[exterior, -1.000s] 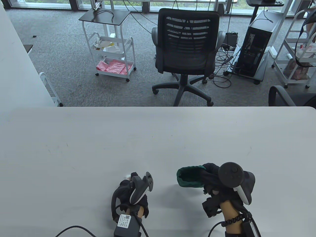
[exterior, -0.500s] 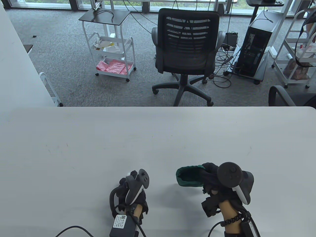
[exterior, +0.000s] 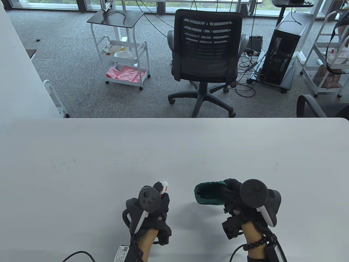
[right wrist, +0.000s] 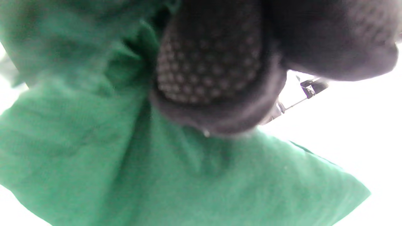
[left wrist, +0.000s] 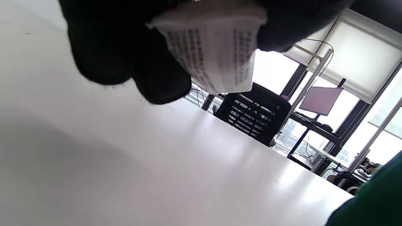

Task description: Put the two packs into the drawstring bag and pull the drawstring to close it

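A green drawstring bag (exterior: 209, 194) is held above the near table with its mouth open toward the left. My right hand (exterior: 231, 195) grips its right side; the right wrist view shows the green cloth of the bag (right wrist: 194, 175) under a curled gloved finger (right wrist: 210, 62). My left hand (exterior: 161, 195) holds a small white pack (exterior: 164, 187) with a red mark, a short way left of the bag's mouth. In the left wrist view the pack (left wrist: 213, 50), printed with text, is pinched between my gloved fingers (left wrist: 132, 56). Only one pack is in view.
The white table (exterior: 174, 152) stretches wide beyond my hands. Behind its far edge stands a black office chair (exterior: 207, 54), with a white cart (exterior: 122, 54) to the left and a computer tower (exterior: 283, 51) to the right.
My left hand has turned and risen toward the right, bringing the white pack up into sight nearer the bag's mouth. The right hand and bag have stayed in place.
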Available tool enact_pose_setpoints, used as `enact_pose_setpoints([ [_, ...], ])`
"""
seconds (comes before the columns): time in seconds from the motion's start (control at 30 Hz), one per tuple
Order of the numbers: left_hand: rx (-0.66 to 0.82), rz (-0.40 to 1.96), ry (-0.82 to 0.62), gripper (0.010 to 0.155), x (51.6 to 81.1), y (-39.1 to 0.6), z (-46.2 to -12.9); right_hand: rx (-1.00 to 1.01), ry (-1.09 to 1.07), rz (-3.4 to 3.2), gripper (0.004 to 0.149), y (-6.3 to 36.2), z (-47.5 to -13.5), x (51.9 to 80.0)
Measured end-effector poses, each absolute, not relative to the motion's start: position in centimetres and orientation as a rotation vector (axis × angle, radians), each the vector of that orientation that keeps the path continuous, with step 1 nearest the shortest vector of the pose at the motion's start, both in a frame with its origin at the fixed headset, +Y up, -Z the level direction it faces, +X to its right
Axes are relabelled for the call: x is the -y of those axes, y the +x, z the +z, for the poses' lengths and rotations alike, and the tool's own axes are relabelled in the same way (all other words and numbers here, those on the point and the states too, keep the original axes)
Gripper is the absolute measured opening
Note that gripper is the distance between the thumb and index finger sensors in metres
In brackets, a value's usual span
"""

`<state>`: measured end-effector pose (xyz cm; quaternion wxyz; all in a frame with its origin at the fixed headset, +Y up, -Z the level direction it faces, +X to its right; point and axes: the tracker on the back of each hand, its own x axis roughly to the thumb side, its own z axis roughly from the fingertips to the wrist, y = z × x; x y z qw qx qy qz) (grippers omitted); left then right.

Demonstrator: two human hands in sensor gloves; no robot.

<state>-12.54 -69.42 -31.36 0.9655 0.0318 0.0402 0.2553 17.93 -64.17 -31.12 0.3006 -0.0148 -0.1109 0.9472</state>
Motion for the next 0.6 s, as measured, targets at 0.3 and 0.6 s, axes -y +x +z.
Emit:
enact_pose_setpoints([
  [0.3,0.007,0.643,0.109,0.051,67.7,-11.5,-30.7,0.276,-0.099,2.493,0.041,18.9,-31.3,64.7],
  [0.6,0.101,0.781,0.15,0.05,64.6,-10.1,-30.2,0.278,-0.16,2.494,0.041,19.6,-31.4,65.1],
])
